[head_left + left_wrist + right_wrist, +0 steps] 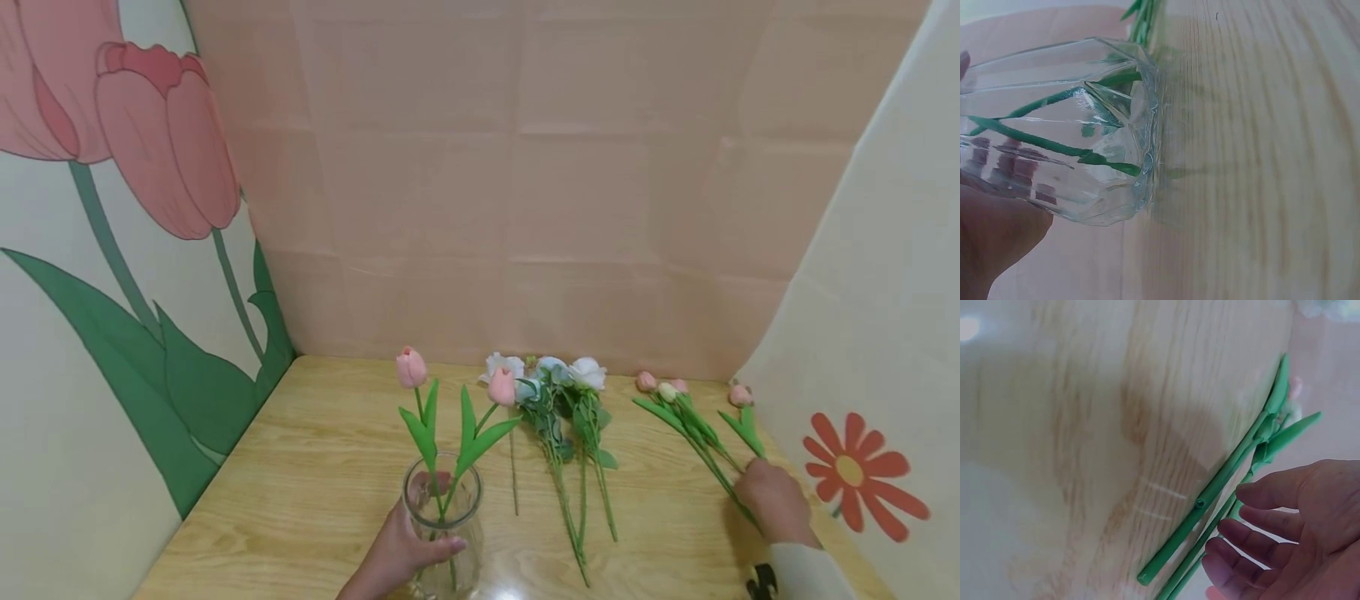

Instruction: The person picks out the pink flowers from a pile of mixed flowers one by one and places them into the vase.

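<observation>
Cloth in plain pink is hanging across the far side, and a wooden table is spreading out before it. A tulip-printed panel is lining the left, a pale panel the right. White and pale-blue flowers are lying at the far middle, stems pointing near. Loose tulips are lying together farther right. A glass vase is standing near, left of the flowers, and the left hand is gripping its side. The right hand is resting low beside the tulip stems, fingers loosely bent and parted from the thumb; whether it is touching one, I cannot tell. Two pink tulips are leaning apart inside the vase. One single tulip is lying just beyond the right hand.
</observation>
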{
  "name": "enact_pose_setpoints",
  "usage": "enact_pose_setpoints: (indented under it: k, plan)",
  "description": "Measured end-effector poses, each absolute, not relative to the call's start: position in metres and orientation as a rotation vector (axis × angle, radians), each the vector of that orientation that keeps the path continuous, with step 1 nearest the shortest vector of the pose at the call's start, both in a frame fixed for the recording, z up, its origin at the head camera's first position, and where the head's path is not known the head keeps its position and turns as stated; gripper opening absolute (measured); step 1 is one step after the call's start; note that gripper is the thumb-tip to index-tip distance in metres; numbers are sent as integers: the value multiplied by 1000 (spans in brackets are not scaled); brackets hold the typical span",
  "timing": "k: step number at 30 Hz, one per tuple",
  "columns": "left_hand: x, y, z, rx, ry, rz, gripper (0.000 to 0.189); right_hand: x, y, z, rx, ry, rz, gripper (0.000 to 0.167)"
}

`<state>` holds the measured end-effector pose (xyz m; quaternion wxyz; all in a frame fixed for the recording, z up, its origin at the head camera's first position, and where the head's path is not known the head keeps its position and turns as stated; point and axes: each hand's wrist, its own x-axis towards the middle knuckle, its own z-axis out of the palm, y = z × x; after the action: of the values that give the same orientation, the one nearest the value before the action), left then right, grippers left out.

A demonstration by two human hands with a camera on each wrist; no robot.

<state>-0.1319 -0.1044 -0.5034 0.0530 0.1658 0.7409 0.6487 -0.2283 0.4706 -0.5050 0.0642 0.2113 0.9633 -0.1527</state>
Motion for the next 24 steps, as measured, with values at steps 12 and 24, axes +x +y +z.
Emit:
enact_pose_setpoints:
  k: [12, 24]
  plan:
    - [-131, -104, -501, 483, 2262, 1964, 72, -236, 479, -515, 677, 2893, -437, 18]
    - [-131, -103, -501, 483, 2209, 2001, 73, -245, 490, -527, 712, 2890, -431, 21]
